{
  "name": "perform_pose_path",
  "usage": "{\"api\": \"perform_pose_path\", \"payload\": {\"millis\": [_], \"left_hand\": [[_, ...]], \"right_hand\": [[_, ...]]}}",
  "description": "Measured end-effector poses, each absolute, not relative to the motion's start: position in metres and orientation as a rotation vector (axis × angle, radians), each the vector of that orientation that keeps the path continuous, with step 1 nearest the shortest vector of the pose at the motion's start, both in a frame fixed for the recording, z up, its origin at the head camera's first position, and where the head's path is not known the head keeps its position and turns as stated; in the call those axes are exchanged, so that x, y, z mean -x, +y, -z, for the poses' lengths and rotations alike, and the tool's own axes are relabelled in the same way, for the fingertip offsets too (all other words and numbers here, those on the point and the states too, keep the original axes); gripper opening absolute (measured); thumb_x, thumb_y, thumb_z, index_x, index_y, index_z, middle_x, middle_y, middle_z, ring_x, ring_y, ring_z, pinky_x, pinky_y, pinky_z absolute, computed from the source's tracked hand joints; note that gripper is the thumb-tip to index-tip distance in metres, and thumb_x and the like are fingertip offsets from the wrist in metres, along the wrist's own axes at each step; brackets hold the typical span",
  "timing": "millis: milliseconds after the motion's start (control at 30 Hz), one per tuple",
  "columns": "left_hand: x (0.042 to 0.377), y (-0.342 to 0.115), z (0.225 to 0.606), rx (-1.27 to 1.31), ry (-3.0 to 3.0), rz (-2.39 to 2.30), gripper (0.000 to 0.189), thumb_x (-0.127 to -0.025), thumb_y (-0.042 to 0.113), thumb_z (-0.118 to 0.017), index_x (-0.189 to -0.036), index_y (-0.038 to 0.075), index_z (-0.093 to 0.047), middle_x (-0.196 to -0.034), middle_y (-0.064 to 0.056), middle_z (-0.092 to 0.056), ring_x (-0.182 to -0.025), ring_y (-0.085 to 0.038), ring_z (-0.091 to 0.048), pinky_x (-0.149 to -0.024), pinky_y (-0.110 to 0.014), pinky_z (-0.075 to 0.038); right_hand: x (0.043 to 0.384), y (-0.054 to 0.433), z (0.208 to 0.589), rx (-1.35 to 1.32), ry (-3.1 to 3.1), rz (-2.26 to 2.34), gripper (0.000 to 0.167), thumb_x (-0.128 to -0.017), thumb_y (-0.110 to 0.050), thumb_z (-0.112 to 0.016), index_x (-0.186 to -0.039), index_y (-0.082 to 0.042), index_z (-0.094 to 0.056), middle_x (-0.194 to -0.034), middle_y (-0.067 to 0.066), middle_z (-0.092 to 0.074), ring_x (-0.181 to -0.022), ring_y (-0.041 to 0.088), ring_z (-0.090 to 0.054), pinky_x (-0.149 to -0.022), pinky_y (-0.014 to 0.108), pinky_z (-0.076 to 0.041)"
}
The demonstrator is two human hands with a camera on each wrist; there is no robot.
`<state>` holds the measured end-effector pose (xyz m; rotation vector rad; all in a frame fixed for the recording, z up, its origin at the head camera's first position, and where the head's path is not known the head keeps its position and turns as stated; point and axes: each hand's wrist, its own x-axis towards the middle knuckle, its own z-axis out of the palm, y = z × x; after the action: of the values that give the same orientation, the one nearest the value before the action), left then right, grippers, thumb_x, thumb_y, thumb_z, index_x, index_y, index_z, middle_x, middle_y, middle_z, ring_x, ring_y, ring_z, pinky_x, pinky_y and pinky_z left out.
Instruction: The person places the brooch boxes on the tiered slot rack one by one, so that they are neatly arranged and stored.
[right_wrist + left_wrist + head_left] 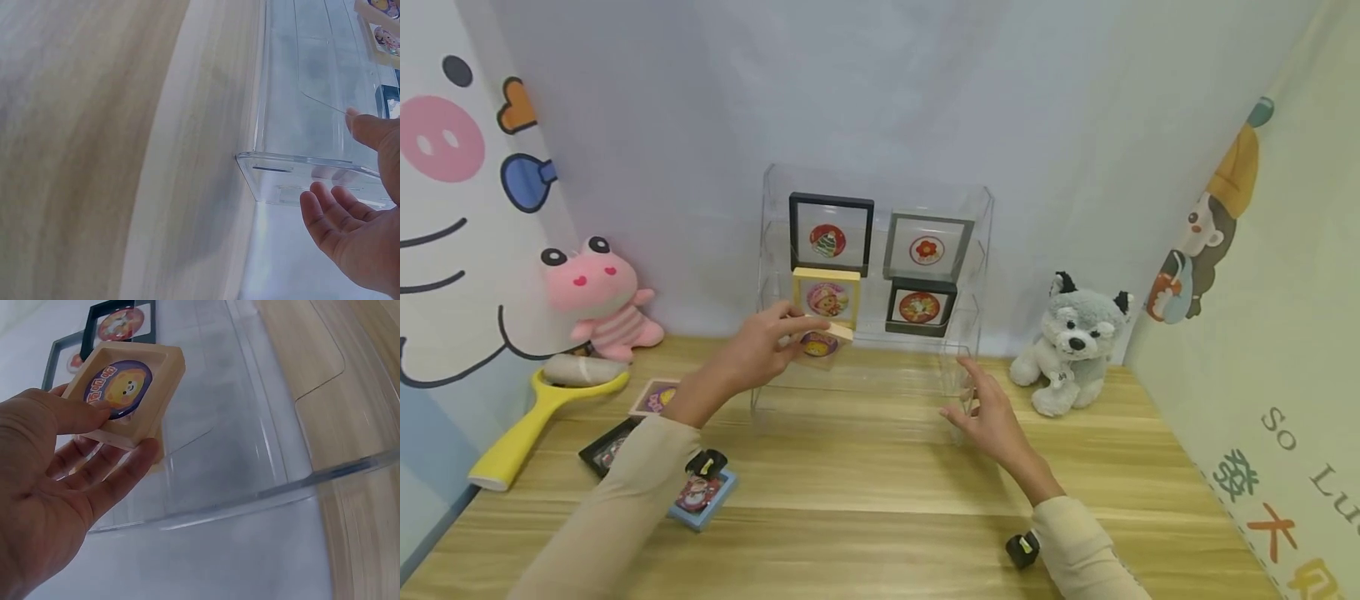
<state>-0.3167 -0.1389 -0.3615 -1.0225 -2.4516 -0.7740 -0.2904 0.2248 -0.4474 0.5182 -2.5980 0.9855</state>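
Note:
My left hand point(760, 350) pinches a small beige square frame point(128, 394) with a purple round picture, thumb on its front and fingers behind. It hovers before the lower left of a clear tiered rack point(872, 337). Higher on the rack sit a black frame with a tree picture point(830, 237), a grey frame with a red flower point(928, 248), a yellow frame point(827, 297) and a smaller black frame point(921, 308). Beside the rack's right side panel, my right hand point(990, 410) holds nothing, its fingers loosely bent. Whether it touches the panel I cannot tell.
On the table's left lie another beige frame point(653, 397), a black frame point(606, 448) and a blue frame point(702, 500), partly behind my left arm. Further left are a yellow-handled roller point(523, 421) and a pink plush frog point(601, 300). A grey plush dog point(1071, 346) sits at right.

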Motion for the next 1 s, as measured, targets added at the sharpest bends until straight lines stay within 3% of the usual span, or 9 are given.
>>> {"api": "perform_pose_path", "payload": {"millis": [167, 367, 533, 833, 1000], "left_hand": [[0.323, -0.127, 0.367, 1.034, -2.473, 0.726, 0.037, -0.090, -0.007, -0.065, -0.122, 0.011, -0.071, -0.101, -0.015, -0.059, -0.079, -0.024, -0.058, -0.065, -0.034, -0.051], [0.324, -0.117, 0.378, 1.038, -2.496, 0.614, 0.030, -0.093, -0.002, -0.065, -0.119, 0.012, -0.071, -0.100, -0.014, -0.058, -0.074, -0.022, -0.059, -0.062, -0.032, -0.052], [0.326, -0.114, 0.383, 1.009, -2.518, 0.585, 0.030, -0.094, 0.000, -0.064, -0.120, 0.013, -0.071, -0.102, -0.015, -0.059, -0.072, -0.022, -0.059, -0.061, -0.034, -0.052], [0.327, -0.116, 0.377, 0.976, -2.615, 0.592, 0.035, -0.093, -0.001, -0.065, -0.126, 0.010, -0.069, -0.100, -0.013, -0.059, -0.080, -0.023, -0.059, -0.067, -0.035, -0.054], [0.327, -0.119, 0.378, 0.961, -2.607, 0.604, 0.037, -0.091, -0.003, -0.066, -0.126, 0.007, -0.068, -0.107, -0.017, -0.064, -0.088, -0.029, -0.065, -0.073, -0.040, -0.057]], "right_hand": [[0.290, 0.225, 0.447, -0.517, -2.600, -0.985, 0.080, -0.081, -0.011, -0.083, -0.149, -0.007, -0.040, -0.115, 0.024, -0.059, -0.087, 0.029, -0.062, -0.065, 0.033, -0.057], [0.290, 0.224, 0.447, -0.525, -2.590, -1.003, 0.080, -0.081, -0.011, -0.083, -0.149, -0.008, -0.039, -0.115, 0.024, -0.059, -0.088, 0.030, -0.064, -0.066, 0.036, -0.058], [0.290, 0.224, 0.449, -0.513, -2.589, -0.988, 0.080, -0.081, -0.011, -0.083, -0.149, -0.008, -0.040, -0.111, 0.021, -0.059, -0.088, 0.028, -0.065, -0.065, 0.032, -0.058], [0.290, 0.224, 0.448, -0.499, -2.592, -0.976, 0.080, -0.081, -0.011, -0.083, -0.149, -0.009, -0.040, -0.110, 0.020, -0.059, -0.088, 0.028, -0.065, -0.065, 0.031, -0.057], [0.290, 0.224, 0.448, -0.507, -2.591, -0.977, 0.080, -0.081, -0.011, -0.083, -0.149, -0.008, -0.040, -0.109, 0.020, -0.059, -0.088, 0.028, -0.065, -0.065, 0.029, -0.057]]}}
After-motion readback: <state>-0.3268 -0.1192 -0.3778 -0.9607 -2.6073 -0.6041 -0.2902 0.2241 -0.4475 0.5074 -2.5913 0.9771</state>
